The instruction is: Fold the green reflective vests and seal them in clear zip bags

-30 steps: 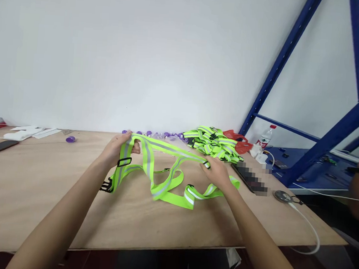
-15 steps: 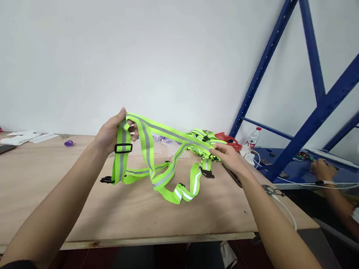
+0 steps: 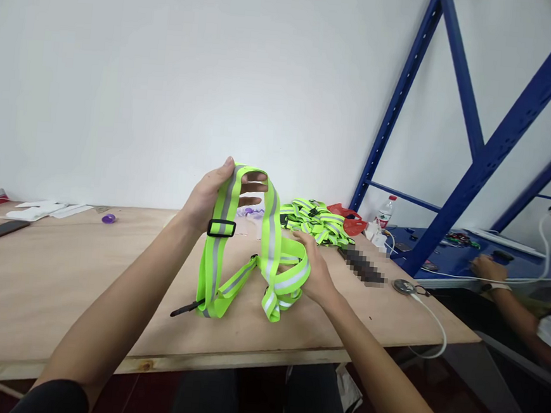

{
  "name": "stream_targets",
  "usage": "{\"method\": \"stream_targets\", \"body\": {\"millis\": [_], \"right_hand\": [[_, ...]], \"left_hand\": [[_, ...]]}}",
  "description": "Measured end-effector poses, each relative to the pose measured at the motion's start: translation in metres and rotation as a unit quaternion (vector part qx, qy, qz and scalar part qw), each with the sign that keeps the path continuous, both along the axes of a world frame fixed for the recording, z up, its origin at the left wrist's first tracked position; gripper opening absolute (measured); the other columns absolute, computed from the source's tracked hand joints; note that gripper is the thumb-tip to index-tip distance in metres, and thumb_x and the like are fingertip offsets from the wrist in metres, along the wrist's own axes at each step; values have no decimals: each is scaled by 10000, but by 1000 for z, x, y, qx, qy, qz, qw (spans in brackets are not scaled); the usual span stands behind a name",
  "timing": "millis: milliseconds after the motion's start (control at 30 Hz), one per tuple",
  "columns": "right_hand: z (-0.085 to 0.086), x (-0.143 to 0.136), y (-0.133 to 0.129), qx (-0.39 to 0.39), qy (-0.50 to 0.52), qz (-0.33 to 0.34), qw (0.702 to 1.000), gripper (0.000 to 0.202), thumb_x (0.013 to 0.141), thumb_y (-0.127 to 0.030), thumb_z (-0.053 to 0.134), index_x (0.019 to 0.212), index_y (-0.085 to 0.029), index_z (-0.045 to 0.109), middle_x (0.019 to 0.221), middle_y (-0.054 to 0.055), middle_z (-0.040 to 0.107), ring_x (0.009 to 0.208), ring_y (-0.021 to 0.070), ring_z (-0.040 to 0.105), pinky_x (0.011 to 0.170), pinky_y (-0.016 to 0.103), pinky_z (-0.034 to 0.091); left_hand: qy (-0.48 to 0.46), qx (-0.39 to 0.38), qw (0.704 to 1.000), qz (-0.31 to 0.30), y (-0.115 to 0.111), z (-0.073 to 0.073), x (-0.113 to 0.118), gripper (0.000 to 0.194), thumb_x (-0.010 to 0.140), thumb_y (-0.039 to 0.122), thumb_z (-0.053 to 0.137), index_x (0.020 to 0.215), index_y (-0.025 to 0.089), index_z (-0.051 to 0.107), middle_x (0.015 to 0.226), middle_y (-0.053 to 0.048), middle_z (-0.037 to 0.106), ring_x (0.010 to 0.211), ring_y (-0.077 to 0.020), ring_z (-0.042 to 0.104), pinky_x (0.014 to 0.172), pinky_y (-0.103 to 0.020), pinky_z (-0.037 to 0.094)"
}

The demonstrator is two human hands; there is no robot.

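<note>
A fluorescent yellow-green reflective vest harness (image 3: pixel 270 231) with grey stripes hangs above the wooden table. My left hand (image 3: pixel 203 196) grips its upper loop between thumb and fingers, the strap draped over the fingers. Below that hand, a black slide buckle (image 3: pixel 221 228) sits on the strap, and a black clip (image 3: pixel 186 308) dangles at the lower left. Lower and to the right, my right hand (image 3: pixel 316 274) closes on the gathered straps; they hide part of its fingers. Behind it lies a pile of similar reflective straps (image 3: pixel 319 221).
Beyond the pile are a red plastic bag (image 3: pixel 348 218) and a water bottle (image 3: pixel 386 212). A round device with a white cable (image 3: pixel 405 287) lies at right. Blue rack posts (image 3: pixel 402 102) rise there. A co-worker's hand (image 3: pixel 489 268) rests at a blue table. Papers (image 3: pixel 41 211) lie left.
My right hand has moved left and down, bringing its end of the harness close to my left hand. The stretched strap is now slack and looped. My left hand has shifted slightly right.
</note>
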State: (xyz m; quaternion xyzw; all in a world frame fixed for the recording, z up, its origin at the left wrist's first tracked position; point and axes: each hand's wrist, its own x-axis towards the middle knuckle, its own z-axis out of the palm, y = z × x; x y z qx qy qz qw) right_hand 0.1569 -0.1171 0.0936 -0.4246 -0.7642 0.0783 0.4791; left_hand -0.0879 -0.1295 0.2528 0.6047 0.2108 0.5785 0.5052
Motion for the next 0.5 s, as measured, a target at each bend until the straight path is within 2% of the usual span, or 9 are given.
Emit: {"method": "stream_targets", "body": {"millis": [67,133,167,233,267,367,433,500], "right_hand": [[11,-10,-8,1,21,14,1000,592,828,-439,687,1363,-250,516,1304,121,598,1062,282,624,901,394,507],[26,-14,-9,4,70,19,997,371,918,-483,567,1187,-243,651,1143,96,673,967,257,644,851,376,516],[34,-14,-6,6,96,22,995,353,937,-513,529,1075,-236,699,1056,87,696,942,254,649,834,372,517],[51,-10,3,-10,156,33,987,449,930,-606,501,924,-220,732,870,71,708,848,250,660,754,359,521],[59,-7,8,-42,188,36,981,518,911,-666,491,888,-209,734,754,60,686,744,237,652,672,344,514],[85,2,23,-212,274,33,938,744,847,-835,382,787,-171,713,436,8,491,410,172,478,417,290,375],[102,6,29,-304,291,70,904,842,817,-892,293,737,-157,696,416,34,506,380,172,465,367,287,348],[118,8,32,-338,293,142,883,865,806,-903,281,756,-149,702,577,112,662,520,212,604,425,297,458]], "left_hand": [[-2,-4,1000,-2,-2,-3,3,476,905,609,574,889,143,667,1075,-115,730,1072,-290,693,872,-393,579],[-5,-3,1000,-5,-4,-4,2,454,897,593,591,882,145,671,1074,-112,731,1082,-301,691,885,-409,577],[-7,0,1000,-5,-4,-5,0,441,892,583,601,870,147,668,1073,-109,731,1088,-304,689,886,-411,578],[-14,9,1000,0,-5,-4,-6,412,889,560,610,830,154,653,1068,-98,727,1102,-301,685,870,-395,584],[-21,12,1000,5,-5,-3,-9,399,894,544,607,800,158,637,1056,-91,725,1102,-295,685,846,-376,589],[-59,11,998,19,-5,1,-22,389,926,472,573,689,163,566,965,-69,720,1033,-268,715,691,-286,588],[-84,3,996,19,-5,3,-31,371,933,411,555,660,162,543,878,-60,711,933,-249,742,564,-233,552],[-94,-4,996,-2,-3,2,-40,286,899,347,575,685,156,576,800,-55,701,825,-236,754,471,-207,509]]}}
